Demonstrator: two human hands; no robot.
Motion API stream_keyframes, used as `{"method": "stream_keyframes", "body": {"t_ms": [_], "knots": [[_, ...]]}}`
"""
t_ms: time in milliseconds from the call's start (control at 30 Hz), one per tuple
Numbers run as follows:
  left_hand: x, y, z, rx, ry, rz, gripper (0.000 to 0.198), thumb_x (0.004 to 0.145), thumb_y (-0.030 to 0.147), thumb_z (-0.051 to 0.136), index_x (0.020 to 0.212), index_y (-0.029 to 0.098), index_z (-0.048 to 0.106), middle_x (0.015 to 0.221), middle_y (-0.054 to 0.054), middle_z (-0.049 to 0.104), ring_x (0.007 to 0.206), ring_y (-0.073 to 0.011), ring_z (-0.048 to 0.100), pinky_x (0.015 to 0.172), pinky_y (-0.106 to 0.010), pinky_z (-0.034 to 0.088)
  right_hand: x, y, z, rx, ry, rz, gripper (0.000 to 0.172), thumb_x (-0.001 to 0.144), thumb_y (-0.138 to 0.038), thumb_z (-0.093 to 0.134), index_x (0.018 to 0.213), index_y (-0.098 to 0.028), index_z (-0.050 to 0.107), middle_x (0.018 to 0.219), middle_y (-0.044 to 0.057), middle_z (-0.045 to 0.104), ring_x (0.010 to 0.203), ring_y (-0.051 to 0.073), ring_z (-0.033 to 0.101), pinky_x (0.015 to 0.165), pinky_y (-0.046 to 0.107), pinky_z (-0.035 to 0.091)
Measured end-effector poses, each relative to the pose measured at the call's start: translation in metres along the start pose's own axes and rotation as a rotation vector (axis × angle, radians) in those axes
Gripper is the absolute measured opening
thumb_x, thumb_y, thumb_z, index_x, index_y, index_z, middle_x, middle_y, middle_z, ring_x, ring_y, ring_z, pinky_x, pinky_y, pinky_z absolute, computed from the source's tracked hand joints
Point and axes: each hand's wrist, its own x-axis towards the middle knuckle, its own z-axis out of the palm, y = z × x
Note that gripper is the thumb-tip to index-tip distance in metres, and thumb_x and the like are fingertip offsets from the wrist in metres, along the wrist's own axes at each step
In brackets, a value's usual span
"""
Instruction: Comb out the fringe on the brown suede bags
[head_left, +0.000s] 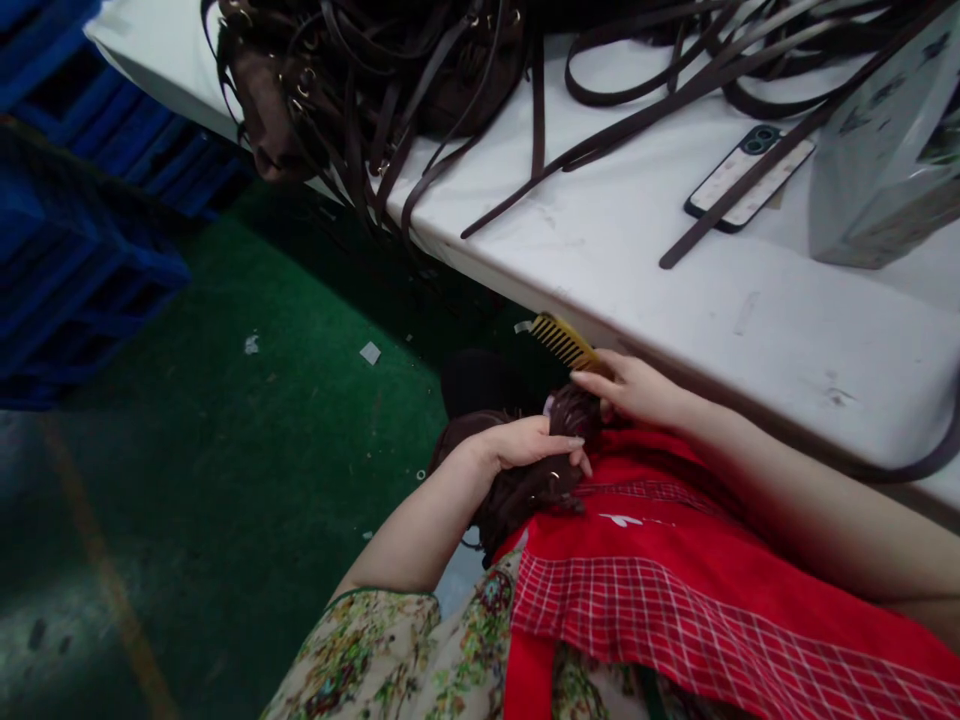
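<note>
In the lap, against the red apron, lies a dark brown bag [517,500] with small gold-coloured metal rings. My left hand [536,442] is closed around a bundle of glossy dark brown strands [574,410], its thumb laid across them. My right hand [637,388] pinches a yellow comb [562,340] at one end, just above the bundle. The comb's teeth point down and to the left. Whether any teeth touch the strands cannot be made out.
A white table [637,260] runs along the front, with a pile of dark brown bags [270,110] and long straps [600,140]. A phone [746,180] and a translucent plastic bag [862,190] sit to the right. Blue pallets [82,260] stand on the green floor at left.
</note>
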Motion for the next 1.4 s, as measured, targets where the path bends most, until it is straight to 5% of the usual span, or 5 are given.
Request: {"method": "stream_keyframes", "body": {"t_ms": [100,467,867,1200,1400], "knots": [[-0.008,-0.001,-0.004,-0.073,0.059,0.083,0.038,0.083,0.049,0.061,0.071,0.013,0.057,0.09,-0.011,0.07,0.076,-0.0145,0.061,0.076,-0.027,0.048,-0.026,-0.006,0.007,-0.208,0.246,-0.19,0.038,0.099,-0.044,0.027,0.097,-0.017,0.055,0.071,0.004,0.064,0.057,0.015,0.059,0.057,0.026,0.044],[-0.017,-0.007,0.003,-0.288,0.212,0.204,0.035,0.072,0.044,0.071,0.065,0.013,0.056,0.069,-0.007,0.064,0.071,-0.0174,0.058,0.078,-0.031,0.044,-0.037,0.002,0.045,-0.782,0.099,-0.463,0.018,0.097,-0.024,0.038,0.092,-0.018,0.053,0.079,0.003,0.065,0.065,0.017,0.064,0.056,0.026,0.04],[-0.004,-0.016,0.035,0.177,0.475,0.295,0.049,0.093,0.052,0.033,0.058,0.019,0.039,0.053,0.003,0.037,0.053,-0.0104,0.041,0.063,-0.027,0.041,-0.026,0.007,0.047,-0.902,0.018,-0.258,0.019,0.096,-0.023,0.035,0.101,-0.017,0.053,0.084,0.008,0.068,0.067,0.02,0.066,0.052,0.026,0.037],[0.015,-0.006,0.055,0.949,0.487,0.341,0.027,0.089,0.03,0.039,0.077,0.016,0.058,0.082,-0.01,0.065,0.081,-0.0205,0.06,0.084,-0.032,0.045,0.019,0.031,0.043,-0.729,-0.023,0.111,0.03,0.098,-0.032,0.032,0.103,-0.016,0.056,0.088,0.013,0.069,0.077,0.024,0.068,0.061,0.03,0.043],[0.02,-0.015,0.039,0.413,0.439,0.18,0.046,0.094,0.044,0.029,0.055,0.02,0.038,0.05,0.001,0.042,0.05,-0.0106,0.042,0.057,-0.026,0.041,0.013,0.045,0.016,-0.5,0.217,0.003,0.036,0.1,-0.038,0.025,0.089,-0.019,0.054,0.078,0.007,0.067,0.069,0.018,0.063,0.062,0.027,0.041]]}}
